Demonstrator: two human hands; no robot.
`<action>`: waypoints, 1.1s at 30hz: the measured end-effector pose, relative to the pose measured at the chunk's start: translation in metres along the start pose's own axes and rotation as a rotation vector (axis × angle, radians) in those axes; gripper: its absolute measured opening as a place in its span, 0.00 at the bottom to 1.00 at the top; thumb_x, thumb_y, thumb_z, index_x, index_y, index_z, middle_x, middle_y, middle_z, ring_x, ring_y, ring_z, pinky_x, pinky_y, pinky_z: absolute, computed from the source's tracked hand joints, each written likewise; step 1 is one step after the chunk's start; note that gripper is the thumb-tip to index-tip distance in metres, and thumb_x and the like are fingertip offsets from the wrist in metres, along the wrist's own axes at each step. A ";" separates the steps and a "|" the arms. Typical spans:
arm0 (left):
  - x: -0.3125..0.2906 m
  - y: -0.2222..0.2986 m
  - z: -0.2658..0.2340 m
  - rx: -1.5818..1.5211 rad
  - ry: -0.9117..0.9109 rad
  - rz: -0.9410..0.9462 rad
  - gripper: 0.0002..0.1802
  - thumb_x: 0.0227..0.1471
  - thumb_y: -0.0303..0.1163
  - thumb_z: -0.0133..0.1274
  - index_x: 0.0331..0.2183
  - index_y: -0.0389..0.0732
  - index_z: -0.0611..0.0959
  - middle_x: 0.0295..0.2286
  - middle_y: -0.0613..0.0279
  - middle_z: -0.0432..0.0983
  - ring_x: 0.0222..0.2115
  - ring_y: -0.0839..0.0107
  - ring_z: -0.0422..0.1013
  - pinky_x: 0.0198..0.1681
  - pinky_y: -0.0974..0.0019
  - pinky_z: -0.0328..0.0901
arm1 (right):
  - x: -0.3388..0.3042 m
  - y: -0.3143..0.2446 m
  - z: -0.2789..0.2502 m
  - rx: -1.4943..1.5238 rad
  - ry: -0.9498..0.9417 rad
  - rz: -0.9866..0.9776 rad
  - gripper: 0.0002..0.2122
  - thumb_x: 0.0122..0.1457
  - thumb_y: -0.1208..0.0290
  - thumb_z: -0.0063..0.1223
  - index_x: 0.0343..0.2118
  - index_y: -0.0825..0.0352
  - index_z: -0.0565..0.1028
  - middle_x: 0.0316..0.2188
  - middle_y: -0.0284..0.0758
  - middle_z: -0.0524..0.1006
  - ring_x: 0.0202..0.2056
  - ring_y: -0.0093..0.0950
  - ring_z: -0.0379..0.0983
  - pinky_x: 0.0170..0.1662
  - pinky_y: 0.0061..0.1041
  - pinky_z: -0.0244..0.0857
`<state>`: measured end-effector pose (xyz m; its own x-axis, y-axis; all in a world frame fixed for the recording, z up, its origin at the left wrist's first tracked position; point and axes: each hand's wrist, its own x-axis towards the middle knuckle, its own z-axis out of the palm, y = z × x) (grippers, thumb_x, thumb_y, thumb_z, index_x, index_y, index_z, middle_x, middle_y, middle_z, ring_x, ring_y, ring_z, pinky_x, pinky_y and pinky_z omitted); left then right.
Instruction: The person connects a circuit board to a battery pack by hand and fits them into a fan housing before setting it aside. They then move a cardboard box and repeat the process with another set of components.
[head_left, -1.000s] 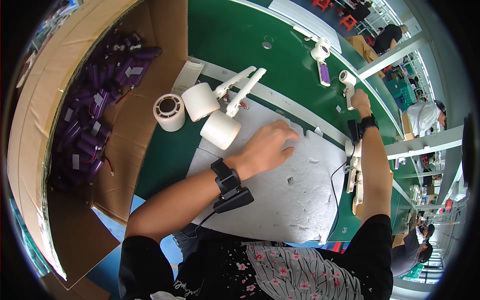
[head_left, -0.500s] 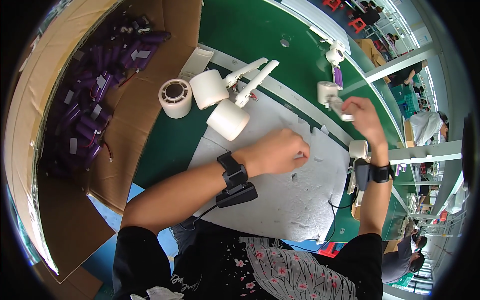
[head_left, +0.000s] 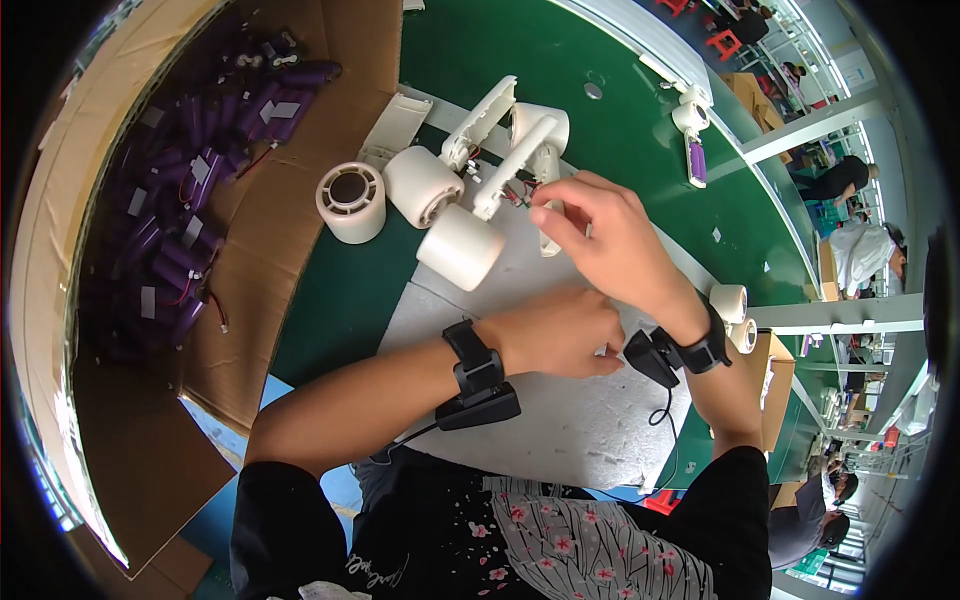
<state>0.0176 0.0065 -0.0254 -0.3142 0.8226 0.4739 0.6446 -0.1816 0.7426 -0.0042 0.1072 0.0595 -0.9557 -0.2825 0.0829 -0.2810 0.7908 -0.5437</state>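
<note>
My right hand (head_left: 610,240) has its thumb and fingers closed on the handle of a white handheld fan (head_left: 545,124), whose round head stands beyond the fingertips. Thin coloured wires show beside these fingers. Two more white handheld fans, one with a round head in front (head_left: 460,247) and another just behind it (head_left: 422,186), lie with their open handles pointing away from me. My left hand (head_left: 560,330) rests curled on the white foam sheet (head_left: 520,410); what its fingers hold, if anything, is hidden. Each wrist wears a black strapped device.
A cardboard box (head_left: 240,350) full of purple battery packs (head_left: 180,220) stands at left. Beside it is a white cylinder (head_left: 350,203). A fan part with a purple battery (head_left: 696,158) lies far right on the green table (head_left: 480,50). More white cylinders (head_left: 730,302) sit near the right edge.
My right hand has carried a white fan leftward from the right side of the table to the other two fans. My left hand has shifted slightly toward me, still curled.
</note>
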 end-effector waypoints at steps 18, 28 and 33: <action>0.003 0.003 -0.007 -0.067 -0.084 -0.109 0.10 0.47 0.34 0.58 0.21 0.37 0.82 0.23 0.57 0.75 0.27 0.58 0.73 0.31 0.57 0.67 | 0.096 0.236 -0.117 -0.159 0.243 0.283 0.15 0.58 0.68 0.53 0.48 0.65 0.73 0.39 0.36 0.77 0.37 0.25 0.74 0.41 0.25 0.67; 0.005 0.000 -0.008 -0.167 -0.042 -0.115 0.14 0.47 0.31 0.58 0.17 0.35 0.76 0.21 0.56 0.71 0.24 0.56 0.71 0.29 0.57 0.66 | 0.167 0.439 -0.186 -0.952 0.322 0.304 0.31 0.48 0.78 0.46 0.60 0.69 0.56 0.56 0.52 0.64 0.60 0.47 0.57 0.60 0.37 0.56; 0.000 -0.003 -0.009 -0.200 -0.026 -0.203 0.15 0.47 0.31 0.57 0.17 0.34 0.74 0.21 0.55 0.70 0.24 0.55 0.71 0.30 0.56 0.66 | 0.187 0.396 -0.150 -0.780 0.096 0.673 0.30 0.46 0.82 0.46 0.57 0.66 0.63 0.53 0.47 0.69 0.57 0.46 0.61 0.58 0.36 0.58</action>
<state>0.0091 0.0021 -0.0232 -0.4033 0.8661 0.2953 0.4187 -0.1123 0.9011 -0.3077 0.4486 -0.0144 -0.9294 0.3660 0.0474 0.3681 0.9106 0.1876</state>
